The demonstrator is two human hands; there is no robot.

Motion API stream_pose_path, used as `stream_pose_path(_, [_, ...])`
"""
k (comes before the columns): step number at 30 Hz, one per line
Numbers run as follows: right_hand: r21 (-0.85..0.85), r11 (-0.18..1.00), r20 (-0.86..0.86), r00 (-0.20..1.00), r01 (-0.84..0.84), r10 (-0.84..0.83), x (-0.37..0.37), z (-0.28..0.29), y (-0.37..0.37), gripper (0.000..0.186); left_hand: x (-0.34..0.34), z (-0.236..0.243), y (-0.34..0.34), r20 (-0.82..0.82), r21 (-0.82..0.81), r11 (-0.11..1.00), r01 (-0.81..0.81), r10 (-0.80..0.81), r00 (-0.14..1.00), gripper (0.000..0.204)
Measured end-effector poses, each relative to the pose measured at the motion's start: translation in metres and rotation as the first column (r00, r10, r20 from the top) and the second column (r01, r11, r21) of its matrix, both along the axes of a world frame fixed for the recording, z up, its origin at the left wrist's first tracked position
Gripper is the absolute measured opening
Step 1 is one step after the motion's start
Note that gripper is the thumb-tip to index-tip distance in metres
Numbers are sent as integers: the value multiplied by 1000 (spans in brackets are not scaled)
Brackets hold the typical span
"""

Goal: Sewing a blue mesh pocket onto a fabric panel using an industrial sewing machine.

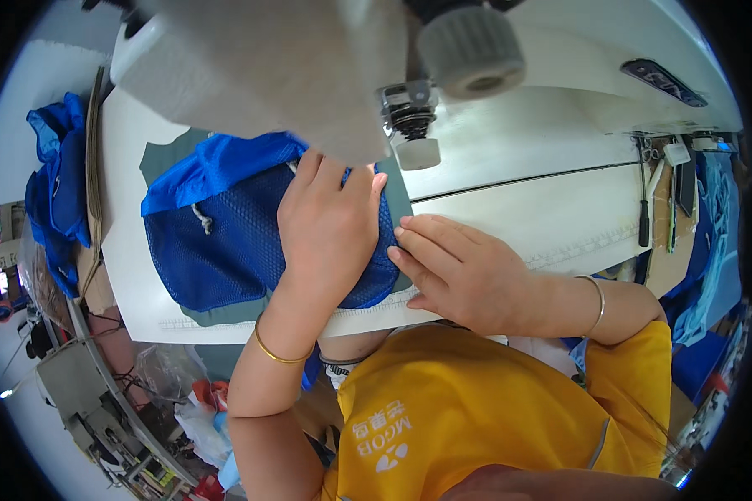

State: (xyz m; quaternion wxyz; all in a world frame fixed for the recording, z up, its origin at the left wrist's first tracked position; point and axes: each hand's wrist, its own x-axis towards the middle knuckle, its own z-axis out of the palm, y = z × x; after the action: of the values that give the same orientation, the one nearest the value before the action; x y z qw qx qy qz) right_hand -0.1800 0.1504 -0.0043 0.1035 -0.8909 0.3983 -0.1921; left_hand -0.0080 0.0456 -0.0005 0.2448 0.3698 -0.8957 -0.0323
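A blue mesh fabric piece (pixel 217 242) with a brighter blue smooth band (pixel 225 163) along its top lies on a grey-green fabric panel (pixel 401 188) under the sewing machine head (pixel 267 67). A pale knotted cord end (pixel 202 220) pokes out of the mesh. My left hand (pixel 330 230) rests open on top of the mesh, fingers pointing toward the needle area; the machine head covers some fingertips. Beside it, my right hand (pixel 468 271) lies open, its stretched fingertips touching the right edge of the fabric. The needle itself is hidden.
The white sewing table (pixel 518 204) has a ruler strip near its front edge. A screwdriver (pixel 643 213) and small scissors (pixel 650 150) lie at the right. Blue fabric pieces (pixel 58 188) hang at the left, and light blue strips (pixel 714 242) hang at the far right.
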Motion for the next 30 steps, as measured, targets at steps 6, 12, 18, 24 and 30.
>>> stream_pose_path(6, [13, 1000, 0, 1000, 24, -24, 3, -1, -2, 58, 2, 0, -6, 1, -20, 1000, 1, -1, 1000, 15])
stream_pose_path(12, [-20, 999, 16, 999, 44, -44, 2, -5, -7, 59, 4, -1, -8, 38, -26, 999, 43, -42, 998, 14])
stream_pose_path(18, [-31, 999, 40, 998, 43, -42, 1, -5, -11, 60, 6, 1, 7, 27, 83, 996, 22, -24, 999, 15])
stream_pose_path(24, [-19, 1000, 23, 1000, 21, -21, 0, -1, -13, 59, 11, 3, 6, 6, 88, 995, 43, -43, 999, 15])
stream_pose_path(30, [-17, 999, -2, 999, 33, -33, 0, -1, -18, 60, 10, -2, -2, 18, 35, 997, 71, -72, 997, 15])
